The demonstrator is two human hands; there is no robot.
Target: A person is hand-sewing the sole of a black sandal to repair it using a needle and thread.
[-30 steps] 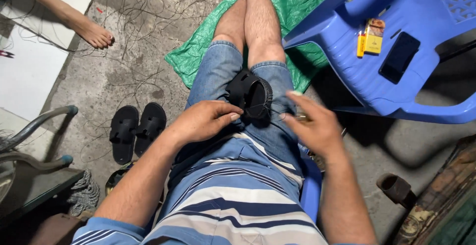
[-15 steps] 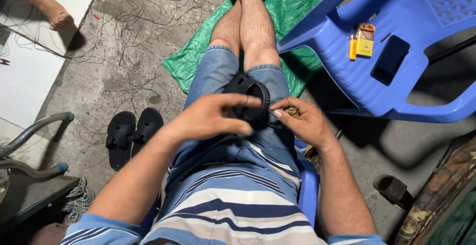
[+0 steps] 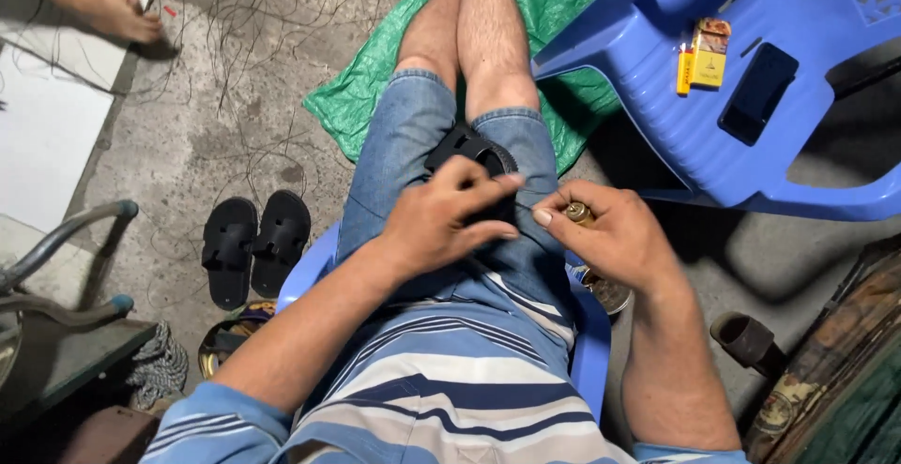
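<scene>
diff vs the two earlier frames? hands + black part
Right hand went from open over the lap to closed on a small brass piece. Left hand stayed on the black round part on the thigh, fingers now stretched toward the right hand. Unchanged: blue chair, black sandals.

Black part (image 3: 474,150) on the lap: matt, rubber or plastic in look, ribbed outer edge. Small cylinder (image 3: 578,212) in the right hand (image 3: 615,239): brass-coloured metal, glossy. Shorts (image 3: 413,145): faded blue denim cloth. Shirt (image 3: 450,398): soft striped knit. Chair (image 3: 751,126) at 2 o'clock: smooth blue plastic, slight sheen. Sheet (image 3: 554,14) at 12 o'clock: green woven plastic, crinkled. Floor (image 3: 216,117): rough grey concrete, strewn with thin wire. Sandals (image 3: 253,243) at 9 o'clock: matt black.
</scene>
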